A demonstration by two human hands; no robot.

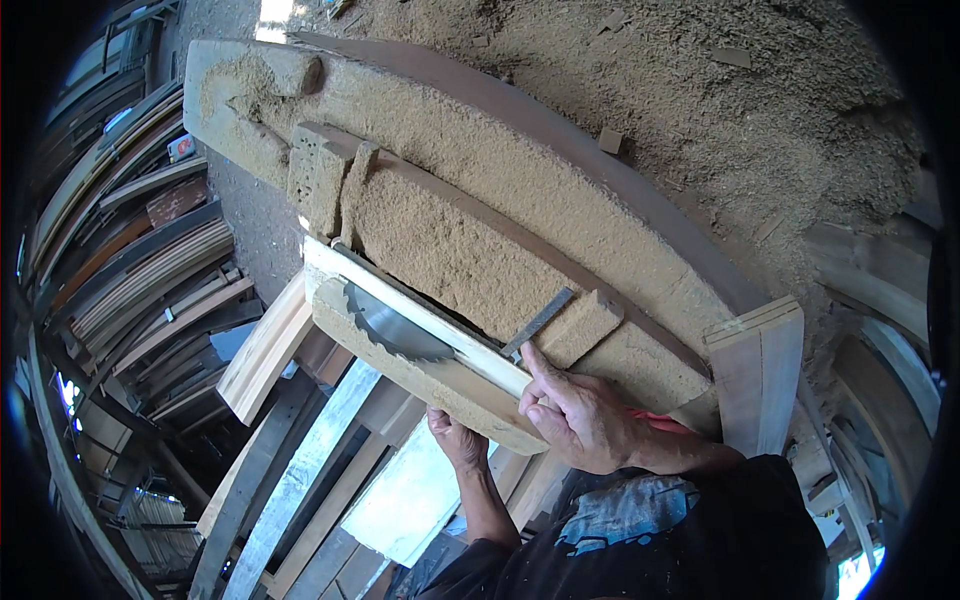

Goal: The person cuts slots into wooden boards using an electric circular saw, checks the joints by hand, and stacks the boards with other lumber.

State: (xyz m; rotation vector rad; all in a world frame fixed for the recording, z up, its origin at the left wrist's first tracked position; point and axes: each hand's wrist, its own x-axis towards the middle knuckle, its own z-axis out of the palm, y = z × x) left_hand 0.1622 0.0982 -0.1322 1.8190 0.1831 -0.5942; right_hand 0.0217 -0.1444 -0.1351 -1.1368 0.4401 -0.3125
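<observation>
A toothed circular saw blade (400, 335) stands between a long pale wooden strip (420, 310) and a sawdust-coated board (430, 385). My left hand (460, 440) is closed at the board's near edge, its fingertips partly hidden under it. At the right end of the pale strip, my right hand (575, 415) has its fingers curled against the wood. Its index finger stretches forward to the lower end of a flat grey metal bar (542, 318). This bar lies against a sawdust-covered wooden block (588, 325).
Thick sawdust covers the wooden bench (450, 140) and the ground (700, 140) beyond. Stacked planks (160, 270) fill the left side. An upright timber (755, 380) stands right of my right hand. A white panel (405, 495) lies below my left hand.
</observation>
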